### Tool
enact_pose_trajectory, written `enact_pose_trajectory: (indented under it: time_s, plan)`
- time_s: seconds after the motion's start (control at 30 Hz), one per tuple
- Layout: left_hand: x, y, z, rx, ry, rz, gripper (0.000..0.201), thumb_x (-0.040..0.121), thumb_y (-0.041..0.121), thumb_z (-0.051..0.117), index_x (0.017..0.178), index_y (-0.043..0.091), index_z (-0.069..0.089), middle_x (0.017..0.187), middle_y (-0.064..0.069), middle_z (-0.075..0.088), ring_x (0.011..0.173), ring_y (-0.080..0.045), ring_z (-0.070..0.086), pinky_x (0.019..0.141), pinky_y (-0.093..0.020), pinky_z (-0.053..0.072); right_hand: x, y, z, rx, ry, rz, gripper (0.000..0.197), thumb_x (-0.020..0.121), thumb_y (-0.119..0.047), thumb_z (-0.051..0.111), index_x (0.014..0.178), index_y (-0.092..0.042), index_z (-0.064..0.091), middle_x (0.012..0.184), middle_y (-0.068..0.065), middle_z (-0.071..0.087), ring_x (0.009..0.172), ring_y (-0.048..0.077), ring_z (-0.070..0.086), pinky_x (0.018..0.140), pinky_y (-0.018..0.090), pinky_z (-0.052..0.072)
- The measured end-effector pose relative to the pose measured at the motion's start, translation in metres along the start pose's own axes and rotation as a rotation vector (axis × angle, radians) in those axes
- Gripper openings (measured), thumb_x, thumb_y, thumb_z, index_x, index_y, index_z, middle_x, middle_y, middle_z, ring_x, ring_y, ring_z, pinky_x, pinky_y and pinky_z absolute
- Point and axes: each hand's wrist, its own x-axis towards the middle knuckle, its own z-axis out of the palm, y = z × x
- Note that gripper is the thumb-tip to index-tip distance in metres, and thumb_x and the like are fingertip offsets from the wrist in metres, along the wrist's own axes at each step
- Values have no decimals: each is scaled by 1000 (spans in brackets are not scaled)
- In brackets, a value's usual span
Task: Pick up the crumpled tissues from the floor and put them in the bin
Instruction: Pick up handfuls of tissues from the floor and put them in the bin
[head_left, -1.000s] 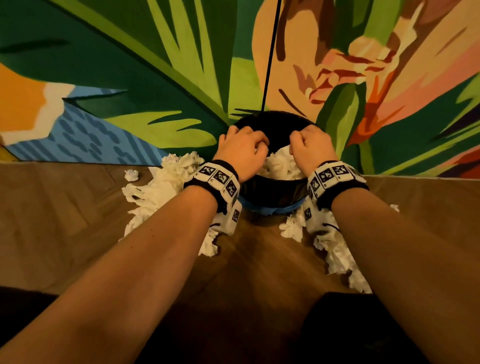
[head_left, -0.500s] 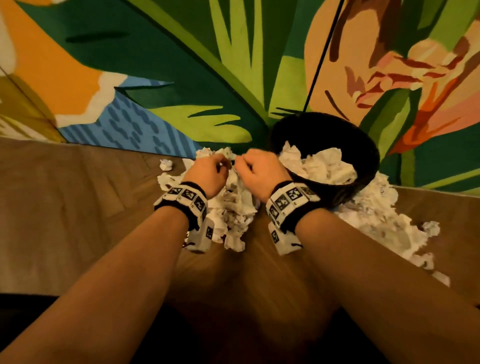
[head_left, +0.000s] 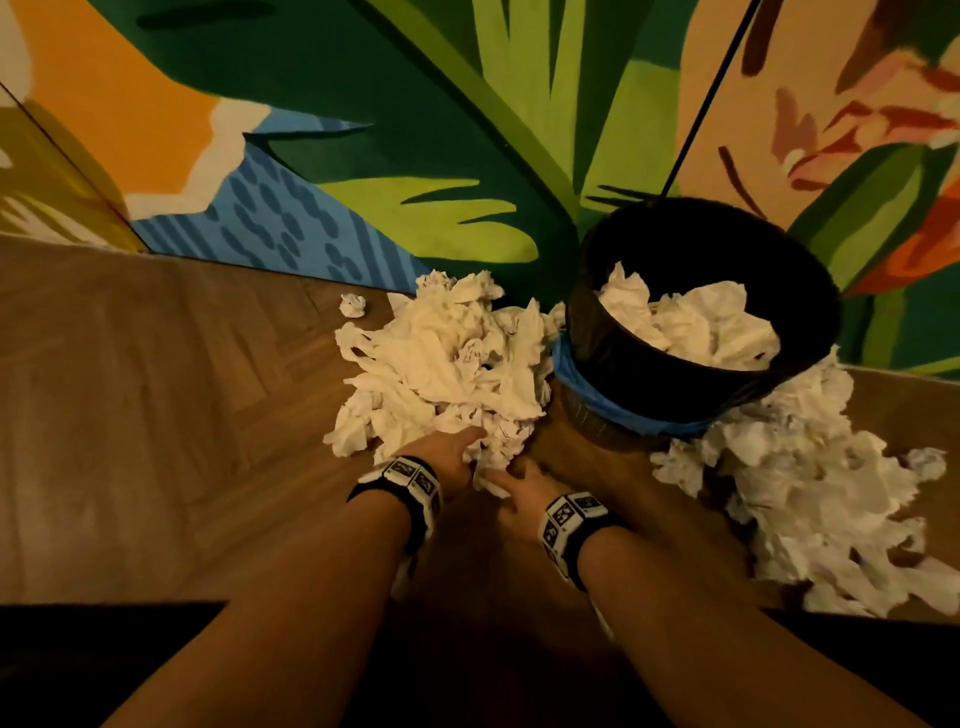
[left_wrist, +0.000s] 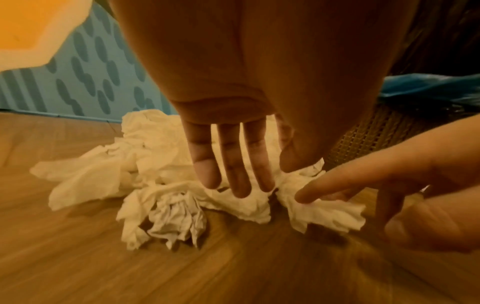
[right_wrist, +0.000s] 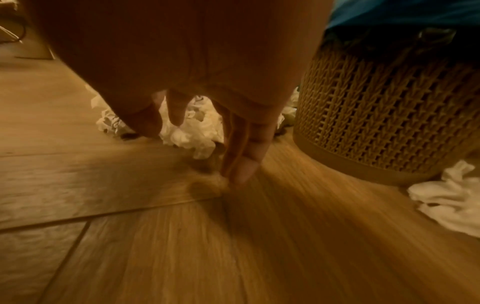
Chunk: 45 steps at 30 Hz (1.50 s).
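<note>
Both forearms bare, no sleeves in view; left hand (head_left: 451, 458) and right hand (head_left: 522, 493) bare, no gloves, no rings discernible; left wristband (head_left: 402, 480) black, carrying a row of white square tiles printed with black block-pattern markers; right wristband (head_left: 571, 514) of the same make, black strap with white marker tiles wrapped round the wrist; a white housing hangs beneath each band on the underside of the wrist, partly hidden by the arm; fingernails short and unpainted in the wrist views; dark clothing shows at the bottom edge of the head view, detail unclear.
</note>
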Motion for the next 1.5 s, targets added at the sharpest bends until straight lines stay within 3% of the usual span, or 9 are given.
enact_pose_trajectory:
  time_s: [0.3, 0.5, 0.6, 0.77, 1.0, 1.13, 1.23, 1.33, 1.5]
  plan:
    - [13, -9, 8, 18, 162, -59, 22, 90, 29, 59, 112, 28, 62, 112, -1, 67, 99, -22, 63, 85, -39, 54, 4, -15, -14, 52, 92, 4, 35, 94, -34, 54, 124, -18, 59, 121, 10, 61, 106, 29, 60, 89, 39, 53]
    - [11, -17, 10, -197, 380, -6, 12, 96, 26, 50, 99, 17, 57, 102, -5, 56, 85, -24, 58, 79, -35, 51, -3, -16, 2, -69, 15, -94, 65, 91, -48, 54, 147, -46, 21, 135, 7, 52, 122, 33, 50, 99, 47, 45]
    - [12, -20, 8, -407, 490, -59, 12, 97, 26, 48, 97, 15, 49, 87, -7, 59, 73, -25, 58, 65, -34, 49, 1, -19, 7, -189, -20, -39, 58, 95, -42, 51, 149, -34, 29, 140, 6, 46, 127, 32, 45, 103, 47, 40]
    - [12, -28, 1, -614, 663, -135, 9, 95, 16, 46, 94, 23, 41, 71, -3, 58, 57, -19, 54, 53, -33, 44, -1, -13, 3, 150, 139, -39, 22, 94, -27, 57, 111, -19, 68, 114, 7, 62, 100, 27, 61, 86, 33, 52]
    - [14, -31, -1, -668, 724, -166, 6, 93, 25, 48, 93, 26, 54, 88, -6, 59, 74, -25, 55, 67, -32, 45, 3, 5, -8, 621, 400, 65, 26, 92, -43, 60, 84, -18, 56, 94, -5, 46, 87, 14, 51, 75, 25, 38]
    - [16, -31, 12, -546, 576, -194, 18, 83, 17, 63, 88, 31, 53, 102, -2, 54, 80, -24, 61, 60, -29, 51, 4, 20, -9, 658, 512, 160, 32, 91, -20, 63, 64, -21, 47, 67, -5, 54, 67, 16, 57, 50, 19, 35]
    - [19, -29, 26, -530, 449, -255, 37, 83, -5, 54, 82, 32, 56, 114, 0, 47, 77, -26, 64, 43, -28, 54, 2, 28, -8, 714, 595, 196, 31, 94, -8, 53, 74, -29, 44, 75, 0, 59, 65, 15, 59, 49, 22, 43]
    - [21, -20, 44, -438, 343, -193, 41, 83, -8, 50, 93, 31, 57, 125, -5, 43, 93, -27, 59, 56, -30, 55, 2, 33, -6, 649, 549, 225, 17, 98, -27, 51, 89, -37, 39, 79, 2, 60, 62, 15, 59, 45, 22, 41]
    - [30, -2, 62, -301, 315, -11, 26, 96, 14, 51, 120, 25, 58, 132, -9, 48, 109, -31, 58, 89, -34, 47, 0, 39, 6, 181, 205, 169, 56, 96, -32, 53, 143, -50, 28, 154, 1, 21, 112, 27, 58, 84, 37, 53]
